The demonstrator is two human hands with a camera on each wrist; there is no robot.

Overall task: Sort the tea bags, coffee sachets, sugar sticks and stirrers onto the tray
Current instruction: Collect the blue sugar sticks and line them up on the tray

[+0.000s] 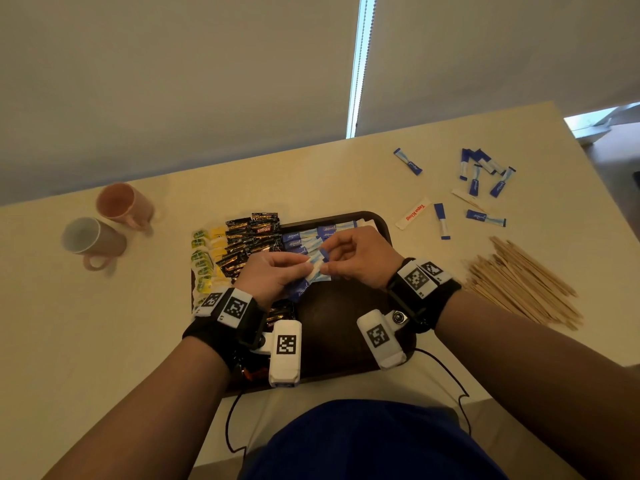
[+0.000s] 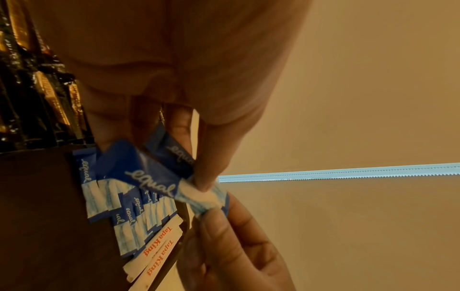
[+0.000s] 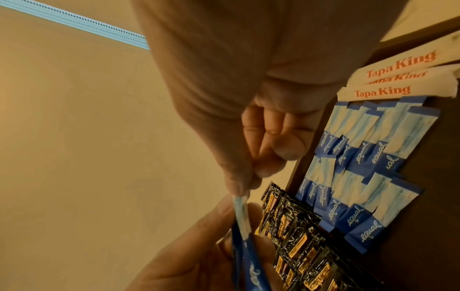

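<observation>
Blue sugar sticks (image 1: 313, 271): a small bunch is pinched between the left hand (image 1: 273, 277) and right hand (image 1: 360, 258), held above the tray (image 1: 381, 223). Sorted rows are kept along the tray's far edge; its near half is left bare. Stirrers (image 1: 523, 282) and loose sticks (image 1: 485, 171) are left on the table (image 1: 311, 174), right of the tray.

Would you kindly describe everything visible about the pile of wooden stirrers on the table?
The wooden stirrers are thin, flat, pale sticks of bare light wood, heaped loosely in a large pile, mostly parallel and running diagonally, with a few crossing. They lie flat on the cream table, off the dark tray on its right side, near the person's right forearm. Neither hand touches them, and none is visibly on the tray yet.
</observation>
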